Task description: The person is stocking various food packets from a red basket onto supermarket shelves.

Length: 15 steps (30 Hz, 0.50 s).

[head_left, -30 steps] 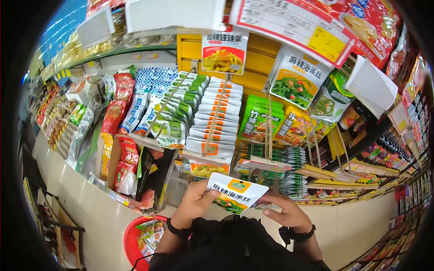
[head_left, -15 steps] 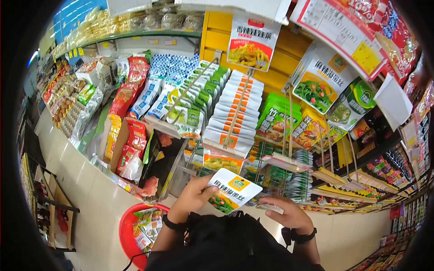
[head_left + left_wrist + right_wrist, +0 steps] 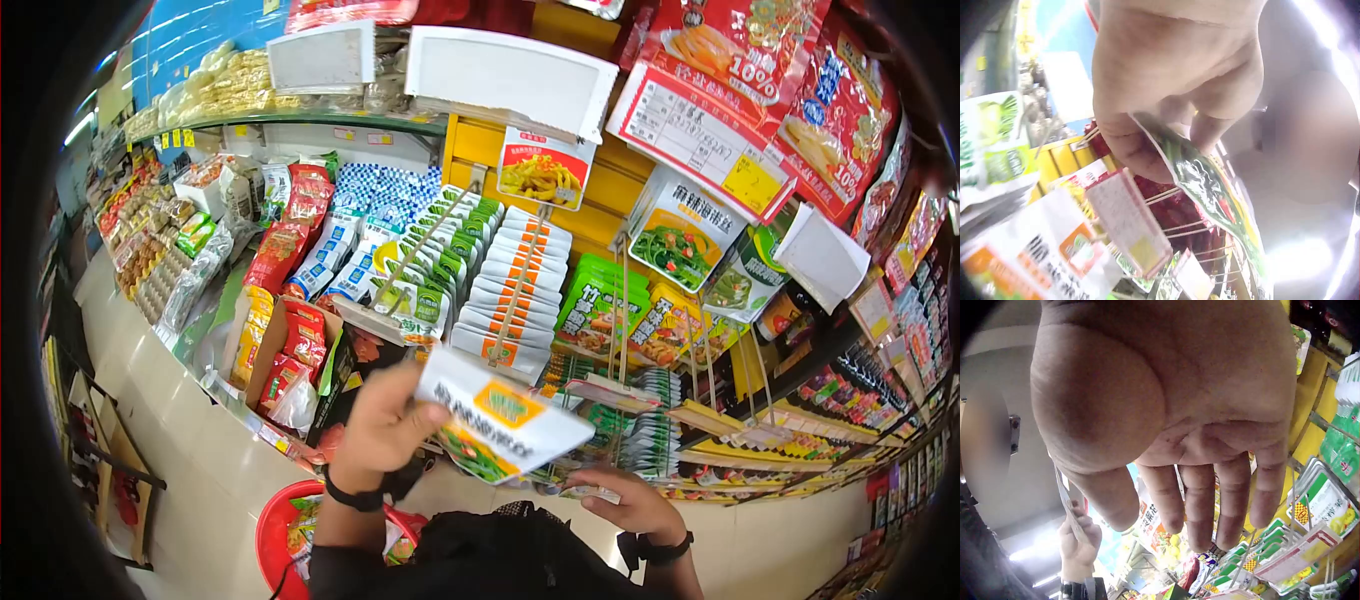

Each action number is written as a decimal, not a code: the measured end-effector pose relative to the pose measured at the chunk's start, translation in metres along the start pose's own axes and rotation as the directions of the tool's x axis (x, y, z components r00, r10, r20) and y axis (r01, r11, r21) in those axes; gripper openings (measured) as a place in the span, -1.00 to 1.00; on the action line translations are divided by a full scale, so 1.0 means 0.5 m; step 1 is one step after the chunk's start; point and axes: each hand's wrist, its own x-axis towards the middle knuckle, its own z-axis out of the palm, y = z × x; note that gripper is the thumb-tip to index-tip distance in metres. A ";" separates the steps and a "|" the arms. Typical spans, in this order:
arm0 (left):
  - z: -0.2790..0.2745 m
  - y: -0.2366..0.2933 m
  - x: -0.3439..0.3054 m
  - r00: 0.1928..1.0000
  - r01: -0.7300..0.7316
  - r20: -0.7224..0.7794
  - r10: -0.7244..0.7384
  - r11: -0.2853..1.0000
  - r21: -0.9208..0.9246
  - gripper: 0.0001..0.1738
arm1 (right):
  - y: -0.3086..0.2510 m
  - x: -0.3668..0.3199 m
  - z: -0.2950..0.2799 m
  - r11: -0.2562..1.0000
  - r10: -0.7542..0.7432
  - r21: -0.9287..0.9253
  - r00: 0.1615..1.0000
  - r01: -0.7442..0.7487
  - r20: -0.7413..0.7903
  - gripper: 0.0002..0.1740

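My left hand (image 3: pixel 385 420) pinches the left edge of a white, orange and green food packet (image 3: pixel 505 420) between thumb and fingers, its printed front tilted up. In the left wrist view the left hand (image 3: pixel 1179 69) grips the same packet (image 3: pixel 1207 187), seen nearly edge-on. To the right of the packet is my right hand (image 3: pixel 640 505), held apart from it. The right wrist view shows the right hand (image 3: pixel 1166 412) with its palm bare and fingers extended and slightly bent, while the left hand (image 3: pixel 1079 547) appears beyond it.
Hanging rows of white-orange packets (image 3: pixel 515 285) and green packets (image 3: pixel 600 300) stand ahead, on hooks with price tags. A red basket (image 3: pixel 268 540) holding packets is on the floor at lower left. A carton (image 3: pixel 265 365) of red packets sits left of the rack.
My left hand has lifted the packet up toward the head camera and moved slightly left, tilting it. My right hand has dropped slightly. More of the basket's right side shows.
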 end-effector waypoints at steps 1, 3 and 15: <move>-0.005 0.016 0.020 0.997 -0.033 -0.065 0.034 0.999 0.014 -0.62 | -0.002 -0.002 0.000 1.000 0.017 0.013 1.000 -0.017 -0.003 -0.59; -0.002 0.067 0.068 0.985 -0.090 -0.146 0.089 0.996 -0.004 -0.67 | -0.012 -0.005 0.002 0.998 0.053 0.036 0.999 -0.052 -0.011 -0.60; 0.031 0.089 0.136 0.985 -0.171 -0.008 0.171 0.985 0.004 -0.68 | 0.007 -0.044 0.001 0.998 0.046 -0.029 0.998 -0.047 -0.032 -0.59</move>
